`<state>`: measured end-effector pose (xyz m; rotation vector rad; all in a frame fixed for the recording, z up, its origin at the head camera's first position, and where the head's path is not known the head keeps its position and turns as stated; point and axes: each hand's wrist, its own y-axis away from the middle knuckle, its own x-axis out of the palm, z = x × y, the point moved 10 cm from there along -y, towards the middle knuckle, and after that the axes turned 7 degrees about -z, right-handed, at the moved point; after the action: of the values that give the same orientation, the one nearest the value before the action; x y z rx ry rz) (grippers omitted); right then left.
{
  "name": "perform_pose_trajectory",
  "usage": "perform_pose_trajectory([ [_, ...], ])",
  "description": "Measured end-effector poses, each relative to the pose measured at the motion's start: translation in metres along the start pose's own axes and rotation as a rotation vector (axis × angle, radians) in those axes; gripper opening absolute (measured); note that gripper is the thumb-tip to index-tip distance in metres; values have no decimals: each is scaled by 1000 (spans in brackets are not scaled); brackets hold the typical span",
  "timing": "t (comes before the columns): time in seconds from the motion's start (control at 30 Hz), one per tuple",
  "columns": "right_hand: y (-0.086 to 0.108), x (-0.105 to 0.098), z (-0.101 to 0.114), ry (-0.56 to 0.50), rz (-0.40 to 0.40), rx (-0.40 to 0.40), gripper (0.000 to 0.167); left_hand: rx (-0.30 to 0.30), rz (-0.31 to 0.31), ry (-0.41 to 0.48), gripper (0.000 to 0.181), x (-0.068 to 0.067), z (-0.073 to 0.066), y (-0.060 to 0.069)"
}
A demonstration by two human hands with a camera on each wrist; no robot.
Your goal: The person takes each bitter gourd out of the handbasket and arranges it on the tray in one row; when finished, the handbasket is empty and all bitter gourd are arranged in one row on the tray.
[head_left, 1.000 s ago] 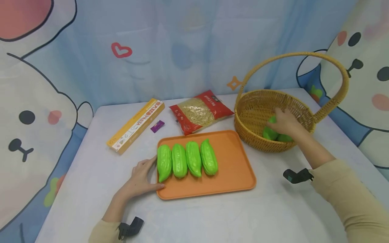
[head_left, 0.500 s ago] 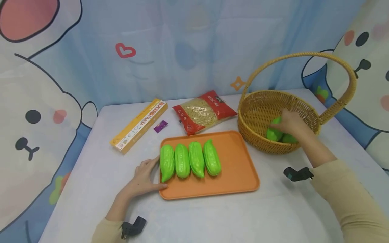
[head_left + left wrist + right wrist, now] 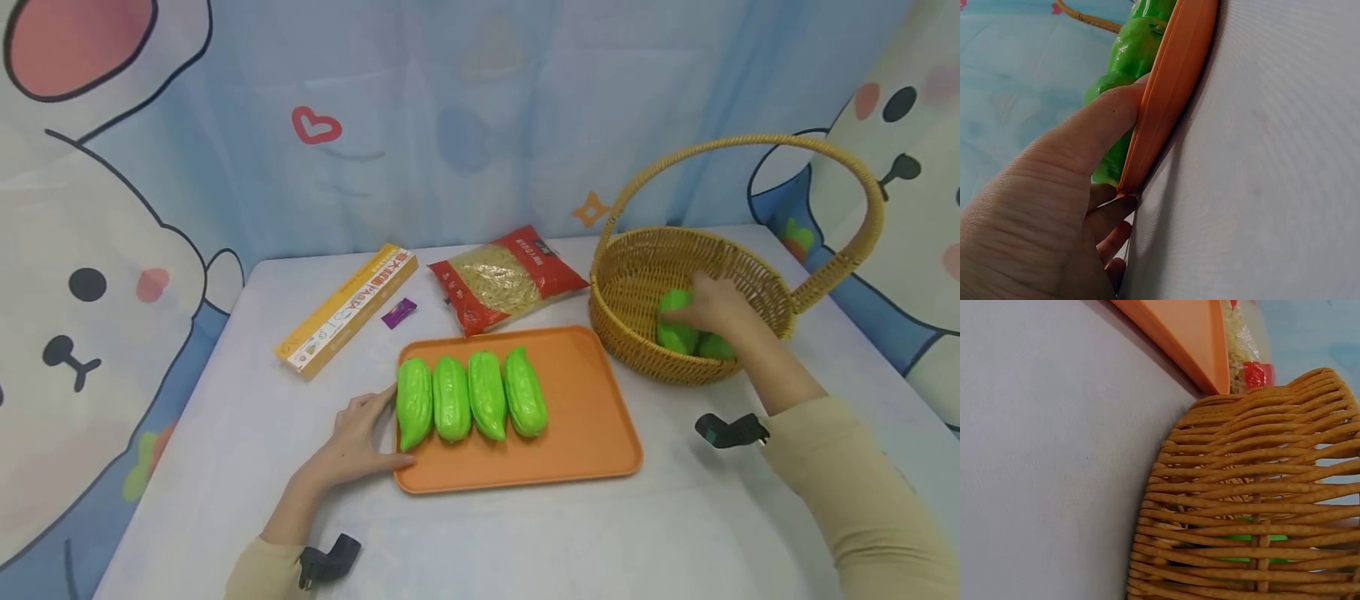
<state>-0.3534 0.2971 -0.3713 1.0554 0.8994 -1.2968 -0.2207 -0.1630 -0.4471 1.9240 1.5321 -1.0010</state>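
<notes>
On the orange tray [image 3: 585,417], several bright green toy bitter melons [image 3: 452,400] lie side by side toward the left. My left hand [image 3: 352,442] holds the tray's left end, thumb over the rim and fingers at the outer side, as the left wrist view shows up close. My right hand [image 3: 716,308] reaches into the wicker basket [image 3: 630,333]. There its thumb lies across a green bitter melon [image 3: 677,335], gripping it; the other fingertips are hidden. Another green piece [image 3: 715,347] rests under the hand. The right wrist view shows mostly the basket's woven wall [image 3: 1254,487].
Behind the tray lie a red bag of pasta [image 3: 498,279], a small purple wrapped sweet [image 3: 399,312] and a long yellow pasta box [image 3: 347,311]. The basket's tall handle [image 3: 750,140] arches over its opening. A printed curtain [image 3: 450,100] hangs behind the table.
The head view has shifted slightly, so everything sits a little farther right. The right hand stays in the basket with its thumb on the green bitter melon. The left hand keeps to the tray.
</notes>
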Motion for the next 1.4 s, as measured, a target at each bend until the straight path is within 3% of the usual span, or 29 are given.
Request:
perform_pose_trajectory([
  [0.2, 1, 5, 1, 1, 9, 3, 84, 2, -6, -4, 107, 0, 1, -1],
  [0.47, -1, 7, 3, -9, -36, -41, 80, 1, -4, -4, 107, -2, -1, 0],
  [0.83, 0, 7, 5, -80, -66, -79, 80, 9, -8, -5, 106, -2, -2, 0],
  [1.4, 4, 0, 3, -371, -98, -34, 94, -1, 1, -1, 107, 1, 1, 0],
])
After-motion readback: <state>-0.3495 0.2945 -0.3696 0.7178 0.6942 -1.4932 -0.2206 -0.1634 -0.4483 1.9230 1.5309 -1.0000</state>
